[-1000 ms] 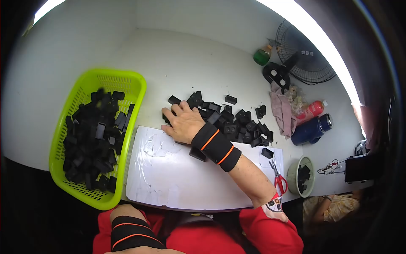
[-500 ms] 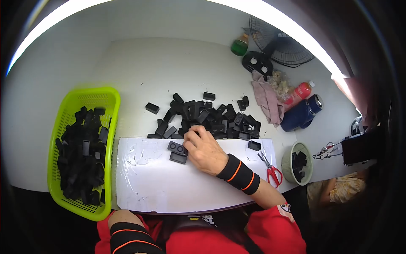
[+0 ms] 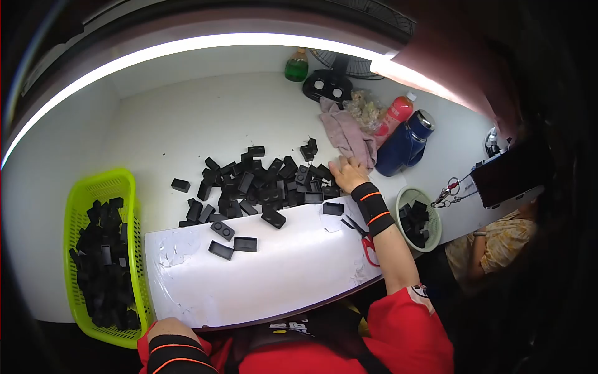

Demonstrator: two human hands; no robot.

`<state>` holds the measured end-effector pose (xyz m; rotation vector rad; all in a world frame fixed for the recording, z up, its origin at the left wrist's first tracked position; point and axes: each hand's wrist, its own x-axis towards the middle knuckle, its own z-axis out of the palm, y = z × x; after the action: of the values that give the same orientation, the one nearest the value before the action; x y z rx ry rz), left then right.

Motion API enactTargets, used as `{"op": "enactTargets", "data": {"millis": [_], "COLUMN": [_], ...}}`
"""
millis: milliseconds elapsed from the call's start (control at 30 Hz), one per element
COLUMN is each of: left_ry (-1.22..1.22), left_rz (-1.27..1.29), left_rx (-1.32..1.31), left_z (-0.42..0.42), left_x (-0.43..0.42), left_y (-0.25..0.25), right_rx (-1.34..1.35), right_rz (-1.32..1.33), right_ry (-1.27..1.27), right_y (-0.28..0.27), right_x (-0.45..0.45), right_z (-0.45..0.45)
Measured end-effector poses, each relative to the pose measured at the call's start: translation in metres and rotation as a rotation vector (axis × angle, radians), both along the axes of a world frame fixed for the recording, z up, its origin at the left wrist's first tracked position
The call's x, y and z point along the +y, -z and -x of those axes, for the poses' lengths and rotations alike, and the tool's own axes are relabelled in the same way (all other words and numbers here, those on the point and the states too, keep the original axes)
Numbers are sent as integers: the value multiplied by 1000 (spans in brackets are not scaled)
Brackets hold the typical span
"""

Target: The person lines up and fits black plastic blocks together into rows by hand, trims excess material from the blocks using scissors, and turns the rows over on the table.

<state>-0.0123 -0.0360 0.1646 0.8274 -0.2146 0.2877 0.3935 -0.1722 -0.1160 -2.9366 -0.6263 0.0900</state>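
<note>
My right hand (image 3: 350, 175) is at the right end of a heap of small black plastic blocks (image 3: 246, 182). Its fingers are bent and somewhat apart, touching or just beside the outermost blocks, with nothing visible in them. On the white board, a block with two round marks (image 3: 222, 230) lies beside two hollow-side-up blocks (image 3: 245, 244). Another block (image 3: 273, 217) leans at the heap's front edge. Only my left forearm with a black band (image 3: 179, 355) shows at the bottom; the left hand itself is out of sight.
A lime-green basket (image 3: 141, 274) of black blocks stands left, a pale round basket (image 3: 438, 227) right. Red-handled scissors (image 3: 369, 249) lie by my right forearm. Behind are a pink cloth (image 3: 349, 134), a blue flask (image 3: 398, 149) and a red bottle (image 3: 398, 109). Another person's patterned sleeve (image 3: 504, 240) shows right.
My right hand has left the blocks on the board and moved right to the heap's far end. Blocks it was covering now show on the board. The camera view has shifted and tilted.
</note>
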Motion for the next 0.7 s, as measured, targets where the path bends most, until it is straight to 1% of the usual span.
{"op": "enactTargets", "data": {"millis": [33, 100, 133, 167, 200, 267, 300, 333, 367, 400, 433, 467, 500, 567, 600, 633, 667, 700], "left_ry": [-5, 356, 355, 299, 238, 104, -201, -325, -607, -958, -962, -854, -740, -496, -470, -475, -448, -422], "left_rz": [-5, -91, -91, -197, -306, -535, -638, -819, -977, -1390, -1676, -1609, -1532, -1583, -1583, -1563, -1569, -1574], "left_rx": [-1, -260, -259, -360, -460, -649, -364, -38, 276, 439, 752, 958, 1146, 1316, 1332, 1275, 1193, 1111], "left_z": [-1, -10, -18, -27, -38, -57, -67, -88, -118, -139, -149, -153, -154, -157, -160, -164, -171, -178], "left_x": [7, 29, 34, 39, 44, 57, 70, 99, 126, 158, 187, 194, 198, 199, 194, 193, 194, 195], "left_y": [4, 24, 29, 34, 38, 50, 66, 85, 122, 173, 213, 236, 252, 268, 273, 273, 276, 279], "right_rx": [-1, 174, 168, 162, 182, 188, 189, 193, 240, 260, 279, 102, 124, -3, -73, -143, -123, -136], "right_rz": [-5, 0, -9, -17, -100, -118, -136, -151, -200, -248, -291, -308, -279, -263, -254, -246, -318, -328], "right_ry": [-5, -286, -186, -86, -116, -126, -129, -154, -184, -216, -250, -314, -314, -214, -193, -170, -150, -154], "right_y": [-5, -14, -14, -13, -8, -14, -16, -16, -16, -13, -9, -3, -15, -34, -32, -22, -4, 8], "right_x": [9, 26, 39, 49, 53, 63, 70, 72, 71, 72, 71, 69, 67, 67, 68, 72, 77, 85], "right_z": [2, 8, 17, 24, 23, 33, 37, 39, 39, 37, 35, 35, 37, 32, 18, 1, -17, -21]}}
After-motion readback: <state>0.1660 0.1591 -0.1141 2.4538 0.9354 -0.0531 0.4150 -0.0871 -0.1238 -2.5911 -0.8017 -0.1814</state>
